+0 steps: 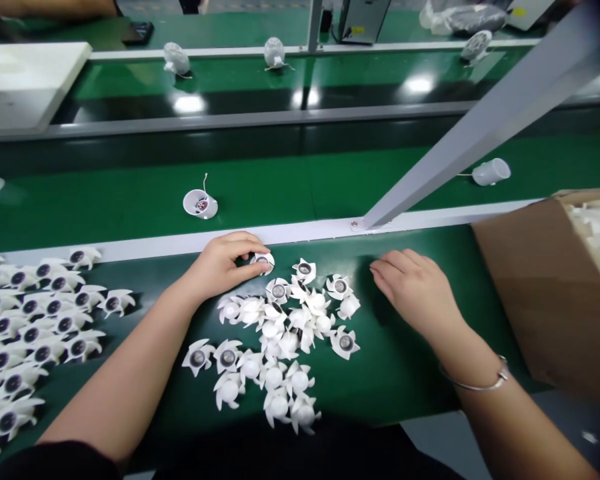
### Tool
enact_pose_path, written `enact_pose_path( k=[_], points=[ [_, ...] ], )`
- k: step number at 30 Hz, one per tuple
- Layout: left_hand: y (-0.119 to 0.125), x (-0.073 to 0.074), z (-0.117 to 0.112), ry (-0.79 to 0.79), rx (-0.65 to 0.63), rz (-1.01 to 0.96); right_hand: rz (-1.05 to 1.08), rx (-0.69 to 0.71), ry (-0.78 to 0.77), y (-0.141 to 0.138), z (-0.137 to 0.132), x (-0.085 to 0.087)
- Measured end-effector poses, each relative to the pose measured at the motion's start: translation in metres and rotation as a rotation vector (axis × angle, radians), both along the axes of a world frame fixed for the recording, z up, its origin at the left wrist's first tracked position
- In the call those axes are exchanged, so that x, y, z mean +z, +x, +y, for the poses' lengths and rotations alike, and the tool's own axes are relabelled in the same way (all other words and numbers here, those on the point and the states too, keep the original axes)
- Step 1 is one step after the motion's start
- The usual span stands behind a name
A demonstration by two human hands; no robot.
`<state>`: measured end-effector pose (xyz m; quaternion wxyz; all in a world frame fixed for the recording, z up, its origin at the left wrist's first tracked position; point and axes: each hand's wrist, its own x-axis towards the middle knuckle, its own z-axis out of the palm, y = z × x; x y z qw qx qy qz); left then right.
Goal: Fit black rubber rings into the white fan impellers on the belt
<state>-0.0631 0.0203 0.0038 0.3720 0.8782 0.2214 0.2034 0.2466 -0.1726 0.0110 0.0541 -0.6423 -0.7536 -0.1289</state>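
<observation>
My left hand point(229, 262) pinches a small white fan impeller point(263, 263) at the far side of a loose pile, near the pale rail. Other white impellers point(275, 327) lie in front of me, some with the round hub up, others showing a dark-ringed underside. Right of the pile, my right hand point(414, 287) hovers over or rests on the green bench, its fingers bent together. Its fingertips face away from me, so whether anything is in them is hidden. Rows of impellers point(45, 327), dark centres up, cover the bench at the left.
A cardboard box point(530, 287) holding white parts stands at the right. A slanted grey post point(460, 140) rises from the rail point(290, 232). Beyond, white cup-shaped housings point(201, 204) with wires lie on a green conveyor point(260, 187). Another person's arm point(50, 8) shows at top left.
</observation>
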Motion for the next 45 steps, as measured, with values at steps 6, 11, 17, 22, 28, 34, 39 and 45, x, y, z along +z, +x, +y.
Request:
enact_pose_path(
  k=[6, 11, 17, 22, 28, 34, 39, 45],
  points=[
    [-0.007, 0.001, 0.008, -0.008, -0.127, -0.049, -0.035, 0.019, -0.073, -0.008, 0.016, 0.014],
    [-0.008, -0.002, 0.011, -0.07, -0.101, -0.06, 0.633, 0.082, -0.155, -0.048, 0.059, 0.029],
    [-0.007, -0.005, 0.008, -0.134, 0.017, -0.049, 0.853, 0.31, -0.417, -0.107, 0.118, 0.022],
    [-0.007, -0.004, 0.007, -0.182, 0.01, -0.087, 0.588, 0.403, -0.383, -0.119, 0.128, 0.01],
    [-0.007, -0.005, 0.009, -0.17, -0.009, -0.059, 0.362, 0.456, -0.224, -0.123, 0.124, 0.01],
    [-0.006, -0.006, 0.009, -0.142, -0.007, -0.057, 0.343, 0.478, -0.209, -0.124, 0.123, 0.01],
    [-0.007, -0.005, 0.01, -0.151, -0.007, -0.052, 0.165, 0.525, -0.153, -0.131, 0.116, 0.016],
    [-0.008, -0.007, 0.01, -0.146, -0.01, -0.074, -0.098, 0.658, -0.062, -0.125, 0.104, 0.038]
  ],
)
